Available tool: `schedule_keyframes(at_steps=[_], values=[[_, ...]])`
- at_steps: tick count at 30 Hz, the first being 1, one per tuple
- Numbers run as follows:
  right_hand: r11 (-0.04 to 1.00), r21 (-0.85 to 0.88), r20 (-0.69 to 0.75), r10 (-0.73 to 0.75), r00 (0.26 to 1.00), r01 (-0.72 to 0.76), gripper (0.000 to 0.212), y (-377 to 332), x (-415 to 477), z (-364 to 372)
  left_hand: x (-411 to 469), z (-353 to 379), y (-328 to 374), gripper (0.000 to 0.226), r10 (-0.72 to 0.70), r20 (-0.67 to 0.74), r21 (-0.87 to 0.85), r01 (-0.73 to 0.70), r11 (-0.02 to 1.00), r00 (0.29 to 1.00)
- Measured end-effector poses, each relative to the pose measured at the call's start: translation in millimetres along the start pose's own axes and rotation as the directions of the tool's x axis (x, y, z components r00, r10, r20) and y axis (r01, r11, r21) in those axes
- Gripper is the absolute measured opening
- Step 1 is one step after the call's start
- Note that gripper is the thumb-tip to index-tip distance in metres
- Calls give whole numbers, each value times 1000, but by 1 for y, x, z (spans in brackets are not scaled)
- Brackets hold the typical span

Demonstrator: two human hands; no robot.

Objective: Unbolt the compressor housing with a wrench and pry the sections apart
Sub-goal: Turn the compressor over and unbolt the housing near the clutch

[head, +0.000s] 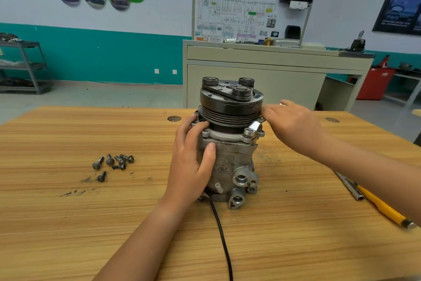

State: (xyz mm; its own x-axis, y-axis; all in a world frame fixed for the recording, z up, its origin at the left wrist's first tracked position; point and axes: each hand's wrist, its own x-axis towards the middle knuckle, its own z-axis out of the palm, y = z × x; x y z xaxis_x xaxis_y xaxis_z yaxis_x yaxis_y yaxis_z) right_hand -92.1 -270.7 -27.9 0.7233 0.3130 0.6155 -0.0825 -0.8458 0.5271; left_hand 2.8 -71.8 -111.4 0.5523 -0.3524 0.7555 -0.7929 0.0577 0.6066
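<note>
The grey compressor (230,157) stands upright on the wooden table (91,223), its black pulley (230,104) on top. My left hand (193,162) grips the left side of the housing, thumb across the front and fingers up at the flange. A shiny wrench (255,125) sits on a flange bolt (249,131) at the upper right. My right hand (293,126) lies over the wrench handle and holds it; most of the handle is hidden under the hand.
Several loose bolts (114,162) lie on the table left of the compressor. A black cable (221,235) runs from its base toward me. A metal bar (348,186) and a yellow-handled tool (385,209) lie at the right edge. A beige cabinet (262,85) stands behind.
</note>
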Motion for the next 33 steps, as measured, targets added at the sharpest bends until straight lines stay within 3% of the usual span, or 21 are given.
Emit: schedule_keyframes(at_steps=[4,6,8,11,16,20,27,33], values=[[977,120,-13,177,984,-175,17,-5,-20,-24,1,0,1,32,-18,4,-3,18,1000,1000],[930,216,-22,310,950,-298,32,-10,-30,-48,1,0,1,32,-16,-1,-3,16,1000,1000],[877,282,65,387,920,-389,40,-15,-38,-73,1,1,2,31,-20,0,-6,20,1000,1000],[873,200,300,377,876,-444,50,-29,-43,-100,1,1,0,32,-20,1,-10,20,1000,1000],[944,-79,502,316,805,-321,47,-41,-39,-103,0,1,0,32,-29,8,-2,29,1000,1000],[953,-241,590,293,753,-183,67,-50,-23,-112,1,1,0,32,-29,9,4,29,1000,1000],[953,-302,709,219,671,7,70,-77,-15,-119,0,-1,1,32,-32,12,-8,32,999,999],[941,-321,720,170,672,105,72,-54,-6,-121,0,0,1,32,-34,13,-2,34,999,999]])
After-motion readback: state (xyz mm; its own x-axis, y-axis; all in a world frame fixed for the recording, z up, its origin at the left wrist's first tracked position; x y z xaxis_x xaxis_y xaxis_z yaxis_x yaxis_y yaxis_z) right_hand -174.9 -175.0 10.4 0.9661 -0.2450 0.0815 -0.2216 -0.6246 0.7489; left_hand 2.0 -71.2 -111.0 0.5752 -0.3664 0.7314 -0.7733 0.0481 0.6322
